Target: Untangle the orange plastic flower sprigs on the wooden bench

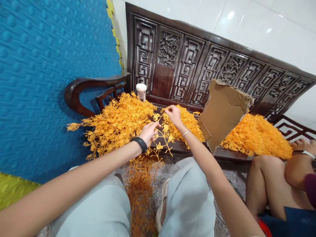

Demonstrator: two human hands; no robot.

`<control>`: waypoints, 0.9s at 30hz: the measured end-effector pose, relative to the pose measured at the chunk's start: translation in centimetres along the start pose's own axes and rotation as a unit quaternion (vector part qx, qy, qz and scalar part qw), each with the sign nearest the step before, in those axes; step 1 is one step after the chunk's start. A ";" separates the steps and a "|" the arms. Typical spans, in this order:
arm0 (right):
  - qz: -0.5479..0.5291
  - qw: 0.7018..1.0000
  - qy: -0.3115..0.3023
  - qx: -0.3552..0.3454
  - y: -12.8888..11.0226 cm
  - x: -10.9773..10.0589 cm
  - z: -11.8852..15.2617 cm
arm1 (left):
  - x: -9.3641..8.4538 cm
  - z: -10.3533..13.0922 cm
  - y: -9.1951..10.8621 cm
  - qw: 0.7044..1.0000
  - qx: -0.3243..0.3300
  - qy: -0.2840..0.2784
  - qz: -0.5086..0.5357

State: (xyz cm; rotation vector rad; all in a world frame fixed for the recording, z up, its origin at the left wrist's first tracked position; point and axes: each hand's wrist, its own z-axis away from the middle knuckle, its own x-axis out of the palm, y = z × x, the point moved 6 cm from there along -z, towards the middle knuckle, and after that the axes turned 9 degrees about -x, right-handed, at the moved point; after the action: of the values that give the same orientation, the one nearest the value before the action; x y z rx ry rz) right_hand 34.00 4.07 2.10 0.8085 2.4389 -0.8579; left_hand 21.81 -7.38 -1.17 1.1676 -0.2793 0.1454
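Note:
My left hand (pixel 149 132), with a black band on its wrist, is closed round an orange branching plastic sprig (pixel 165 136). Its thin stems and small flower-like pieces hang below and right of the fingers. Just above and to the right, my right hand (pixel 174 114) pinches a thin orange stem that runs down towards the left hand; whether both grip one sprig is hard to tell. To the left lies a large heap of orange sprigs (pixel 118 123) on the dark wooden bench. A smaller orange heap (pixel 189 126) sits behind my right wrist.
A cardboard piece (pixel 223 110) stands upright on the bench, before another orange heap (pixel 259 135). A white lidded cup (pixel 141 92) is by the carved backrest (pixel 170 65). Bare orange stems (pixel 140 200) cover the floor between my legs. A person's hand (pixel 303 144) is at far right.

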 end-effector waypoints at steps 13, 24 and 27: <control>0.047 0.969 0.131 0.204 11.0 -6.6 1.7 | 1.0 5.8 -0.6 0.990 0.025 -0.087 -0.108; 0.079 0.974 0.100 0.189 14.1 -6.0 1.4 | -2.1 6.5 0.5 0.980 0.073 -0.058 -0.177; 0.074 0.972 0.109 0.193 13.7 -6.1 1.4 | -2.8 6.3 0.6 0.982 0.067 -0.036 -0.174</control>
State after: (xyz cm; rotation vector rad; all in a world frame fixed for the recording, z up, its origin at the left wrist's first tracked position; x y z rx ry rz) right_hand 47.64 9.51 -1.24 1.2686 2.3852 -1.2652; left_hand 18.07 -12.82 0.80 1.3392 -0.1257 -0.1881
